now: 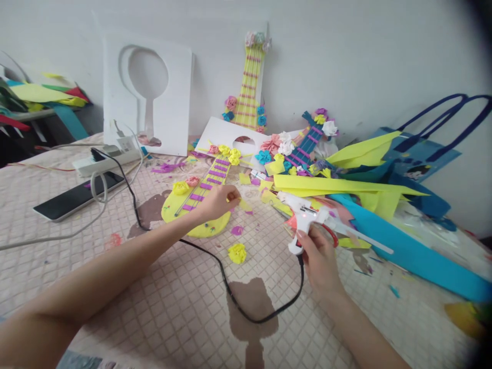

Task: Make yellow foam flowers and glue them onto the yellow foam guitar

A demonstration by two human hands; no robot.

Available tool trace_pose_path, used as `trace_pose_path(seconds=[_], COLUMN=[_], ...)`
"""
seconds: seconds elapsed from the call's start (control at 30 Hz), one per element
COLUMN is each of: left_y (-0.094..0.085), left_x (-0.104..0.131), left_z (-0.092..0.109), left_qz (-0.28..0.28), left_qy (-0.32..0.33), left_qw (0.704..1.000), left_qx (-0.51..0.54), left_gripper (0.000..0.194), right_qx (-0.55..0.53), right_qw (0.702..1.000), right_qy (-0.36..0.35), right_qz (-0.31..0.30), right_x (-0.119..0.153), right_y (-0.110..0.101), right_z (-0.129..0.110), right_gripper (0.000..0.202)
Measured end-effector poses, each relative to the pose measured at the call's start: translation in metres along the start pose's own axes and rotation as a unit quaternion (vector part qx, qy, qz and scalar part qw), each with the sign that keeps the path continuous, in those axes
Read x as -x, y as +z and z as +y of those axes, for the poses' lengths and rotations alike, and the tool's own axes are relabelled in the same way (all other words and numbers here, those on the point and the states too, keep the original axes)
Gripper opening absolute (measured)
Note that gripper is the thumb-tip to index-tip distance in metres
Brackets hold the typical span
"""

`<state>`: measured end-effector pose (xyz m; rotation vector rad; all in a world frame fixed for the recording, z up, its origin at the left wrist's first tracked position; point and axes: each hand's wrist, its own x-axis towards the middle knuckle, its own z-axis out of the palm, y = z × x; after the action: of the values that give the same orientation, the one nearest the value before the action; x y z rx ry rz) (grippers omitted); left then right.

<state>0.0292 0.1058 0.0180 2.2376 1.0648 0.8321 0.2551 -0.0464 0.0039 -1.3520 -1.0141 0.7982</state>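
Against the pale grey wall [346, 61] leans a white board with a round, long-necked cut-out [179, 102], and before it spreads a table covered in a pale grid-patterned cloth [172, 318]. On that cloth, left of centre, lies a flat yellow guitar shape with purple crossbars and crumpled-paper flowers [180, 205]. The person's left hand [217, 202] hangs over its right side, fingers curled in toward the thumb; I can't tell from where I stand whether anything is pinched there. The right hand [321, 256] is wrapped around the handle of a white glue gun [305, 218], nozzle pointing up and left, a pale glue stick jutting from its back. A thin black cord [209, 252] loops from the handle across the cloth. One loose, bright yellow crumpled-paper flower [237, 253] sits between the two hands, nearer the viewer than the guitar.
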Motion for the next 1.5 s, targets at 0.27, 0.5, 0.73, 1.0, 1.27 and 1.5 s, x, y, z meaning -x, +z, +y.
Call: trace_pose_path(seconds=[0.27,0.5,0.73,1.0,1.27,1.5], left_y=[0.008,0.009,0.0,0.009,0.001,-0.016], left_x=[-0.061,-0.07,-0.051,-0.038,-0.032,-0.011], left_z=[-0.013,-0.018,-0.01,-0.014,-0.012,-0.005], left_qz=[0.018,-0.013,0.037,-0.057,-0.054,-0.025], left_qy=[-0.069,-0.088,-0.021,0.033,0.016,0.0], left_qw=[0.995,0.995,0.995,0.991,0.995,0.998], left_qx=[0.075,0.045,-0.085,-0.117,-0.086,-0.066], left_gripper=[0.003,0.014,0.017,0.009,0.01,0.011], right_qx=[-0.024,-0.027,-0.041,-0.038,-0.036,-0.039], right_qw=[0.999,0.999,0.998,0.998,0.999,0.998], right_qy=[0.022,0.034,0.044,0.047,0.041,0.045], right_qz=[0.02,0.004,0.002,-0.005,-0.003,-0.025], right_x=[-0.003,-0.004,-0.004,-0.003,-0.002,-0.002], right_y=[0.0,-0.001,0.0,0.001,0.001,0.002], right_z=[0.003,0.01,0.009,0.008,0.006,0.008], right_gripper=[0.024,0.025,0.024,0.024,0.026,0.026])
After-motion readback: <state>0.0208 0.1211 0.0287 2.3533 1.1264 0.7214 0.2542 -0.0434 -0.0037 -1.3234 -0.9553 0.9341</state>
